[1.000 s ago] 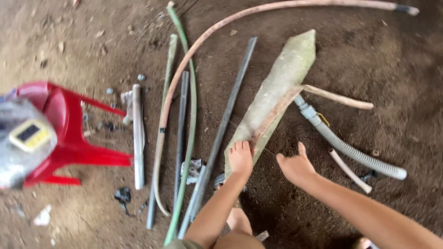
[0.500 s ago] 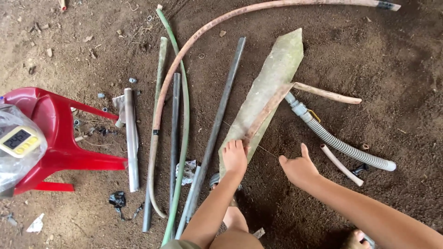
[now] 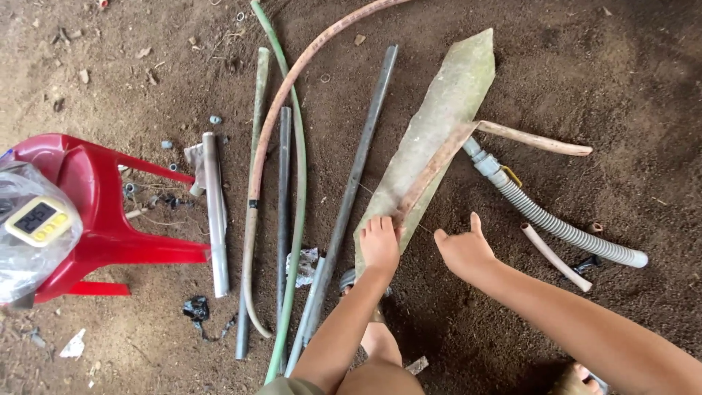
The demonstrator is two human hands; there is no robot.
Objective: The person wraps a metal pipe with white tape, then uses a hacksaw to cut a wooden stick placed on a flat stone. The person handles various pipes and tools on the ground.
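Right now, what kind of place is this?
Probably a shed or yard work spot with a bare dirt floor. Old pipes and hoses lie on the ground beside a red plastic stool.

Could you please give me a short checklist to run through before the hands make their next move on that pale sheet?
1. Left hand flat on the pale green pointed sheet: ok.
2. Right hand free, open above bare soil: ok.
3. Pinkish-brown hose strip lying across the sheet: not ok.
4. Grey corrugated hose apart from both hands: ok.
5. Underside of the sheet: cannot tell.
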